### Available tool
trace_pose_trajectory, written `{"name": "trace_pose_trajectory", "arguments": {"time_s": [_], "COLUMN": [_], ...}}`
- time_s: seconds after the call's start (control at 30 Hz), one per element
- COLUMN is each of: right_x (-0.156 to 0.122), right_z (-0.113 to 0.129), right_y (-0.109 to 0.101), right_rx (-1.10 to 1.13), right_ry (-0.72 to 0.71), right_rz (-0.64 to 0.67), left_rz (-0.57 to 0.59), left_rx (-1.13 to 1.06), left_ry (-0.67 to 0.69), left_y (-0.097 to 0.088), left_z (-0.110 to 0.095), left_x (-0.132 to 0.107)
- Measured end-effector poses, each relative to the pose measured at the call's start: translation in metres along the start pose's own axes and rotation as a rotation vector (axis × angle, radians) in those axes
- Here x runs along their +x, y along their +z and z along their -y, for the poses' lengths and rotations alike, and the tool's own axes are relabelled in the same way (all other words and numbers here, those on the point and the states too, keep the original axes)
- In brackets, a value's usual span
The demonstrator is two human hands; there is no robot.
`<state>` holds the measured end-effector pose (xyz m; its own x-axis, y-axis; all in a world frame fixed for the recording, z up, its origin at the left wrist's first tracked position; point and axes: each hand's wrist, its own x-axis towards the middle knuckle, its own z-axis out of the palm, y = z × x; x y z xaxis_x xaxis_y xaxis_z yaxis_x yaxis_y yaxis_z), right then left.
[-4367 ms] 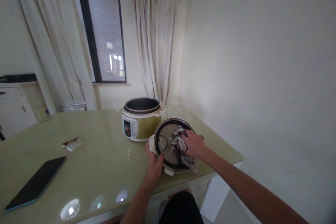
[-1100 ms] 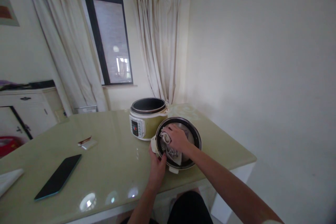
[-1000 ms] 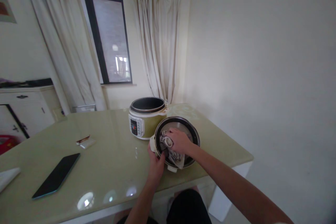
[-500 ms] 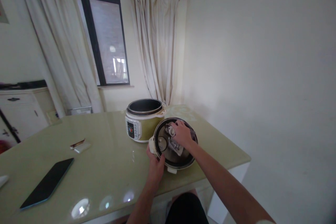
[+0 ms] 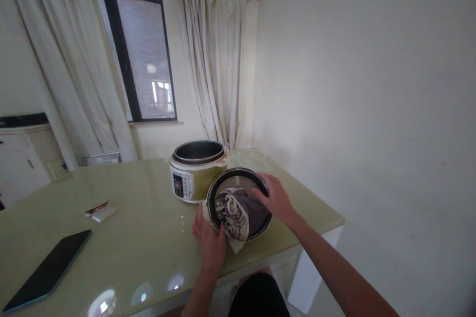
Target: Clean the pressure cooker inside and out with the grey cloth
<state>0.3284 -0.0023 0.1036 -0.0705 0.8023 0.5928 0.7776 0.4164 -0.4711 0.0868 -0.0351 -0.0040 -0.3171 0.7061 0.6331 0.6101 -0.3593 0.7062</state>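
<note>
A round pressure cooker lid [image 5: 238, 177] is tilted above the table's front edge, its dark-rimmed inner side facing me. Inside it lies a crumpled grey and cream patterned cloth [image 5: 241, 213], one corner hanging over the lower rim. My left hand [image 5: 210, 240] grips the lid's left edge by the white handle, thumb on the inside. At the upper right, my right hand [image 5: 274, 199] has the rim between its thumb and fingers, apart from the bunched cloth. Just behind the lid stands the green and white electric pressure cooker [image 5: 204, 181], uncovered, with a dark inner pot [image 5: 199, 150].
The glossy green table [image 5: 148, 237] carries a dark flat tablet-like object [image 5: 48, 270] at the left front. A small clear packet [image 5: 102, 210] lies farther back. A white wall [image 5: 364, 109] rises on the right; curtains [image 5: 211, 59] hang behind.
My right hand has let go of the cloth and moved to the lid's right rim. The cloth now lies spread wider inside the lid. My left hand stays at the left edge.
</note>
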Motion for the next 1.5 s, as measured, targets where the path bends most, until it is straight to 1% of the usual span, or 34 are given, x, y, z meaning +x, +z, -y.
{"name": "trace_pose_trajectory", "arguments": {"time_s": [0.03, 0.07, 0.1, 0.17, 0.23, 0.33, 0.4, 0.47, 0.57, 0.63, 0.7, 0.77, 0.83, 0.93, 1.03, 1.17, 1.23, 1.3, 1.37, 1.47, 1.5], "right_x": [0.002, 0.003, 0.004, 0.002, -0.001, -0.007, -0.010, -0.013, -0.021, -0.029, -0.037, -0.044, -0.048, -0.050, -0.050, -0.050, -0.049, -0.048, -0.048, -0.050, -0.050], "right_z": [-0.010, -0.020, -0.028, -0.041, -0.048, -0.048, -0.045, -0.043, -0.043, -0.043, -0.041, -0.039, -0.038, -0.038, -0.040, -0.036, -0.029, -0.022, -0.016, -0.014, -0.015], "right_y": [0.002, 0.007, 0.014, 0.029, 0.042, 0.050, 0.050, 0.051, 0.060, 0.071, 0.083, 0.093, 0.097, 0.097, 0.094, 0.093, 0.091, 0.089, 0.086, 0.084, 0.084], "right_rx": [-0.044, -0.066, -0.060, 0.009, 0.079, 0.169, 0.244, 0.306, 0.380, 0.423, 0.435, 0.418, 0.414, 0.449, 0.448, 0.399, 0.385, 0.403, 0.432, 0.473, 0.484], "right_ry": [0.106, 0.208, 0.291, 0.371, 0.368, 0.328, 0.309, 0.300, 0.308, 0.335, 0.385, 0.436, 0.457, 0.488, 0.519, 0.498, 0.455, 0.403, 0.364, 0.334, 0.333], "right_rz": [-0.093, -0.128, -0.115, -0.038, -0.017, -0.044, -0.030, -0.016, -0.035, -0.078, -0.115, -0.132, -0.137, -0.162, -0.178, -0.147, -0.148, -0.168, -0.178, -0.169, -0.174], "left_rz": [0.005, 0.011, 0.018, 0.061, 0.172, 0.374, 0.461, 0.538, 0.626, 0.626, 0.573, 0.516, 0.512, 0.592, 0.667, 0.809, 0.842, 0.812, 0.748, 0.602, 0.544], "left_rx": [0.041, 0.067, 0.076, 0.055, 0.044, 0.138, 0.199, 0.216, 0.262, 0.335, 0.415, 0.480, 0.507, 0.467, 0.402, 0.375, 0.416, 0.485, 0.555, 0.644, 0.667], "left_ry": [0.039, 0.088, 0.154, 0.303, 0.408, 0.445, 0.490, 0.575, 0.679, 0.680, 0.620, 0.543, 0.509, 0.564, 0.611, 0.677, 0.689, 0.678, 0.678, 0.693, 0.675], "left_y": [-0.003, -0.006, -0.008, -0.009, -0.006, 0.009, 0.022, 0.032, 0.039, 0.038, 0.036, 0.034, 0.035, 0.033, 0.022, -0.003, -0.014, -0.019, -0.022, -0.021, -0.019], "left_z": [-0.004, -0.007, -0.010, -0.016, -0.023, -0.040, -0.053, -0.063, -0.066, -0.063, -0.060, -0.060, -0.063, -0.071, -0.073, -0.061, -0.055, -0.050, -0.049, -0.050, -0.052], "left_x": [-0.001, -0.003, -0.004, -0.004, -0.002, 0.011, 0.024, 0.041, 0.067, 0.082, 0.091, 0.091, 0.081, 0.059, 0.044, 0.049, 0.054, 0.060, 0.067, 0.086, 0.094]}}
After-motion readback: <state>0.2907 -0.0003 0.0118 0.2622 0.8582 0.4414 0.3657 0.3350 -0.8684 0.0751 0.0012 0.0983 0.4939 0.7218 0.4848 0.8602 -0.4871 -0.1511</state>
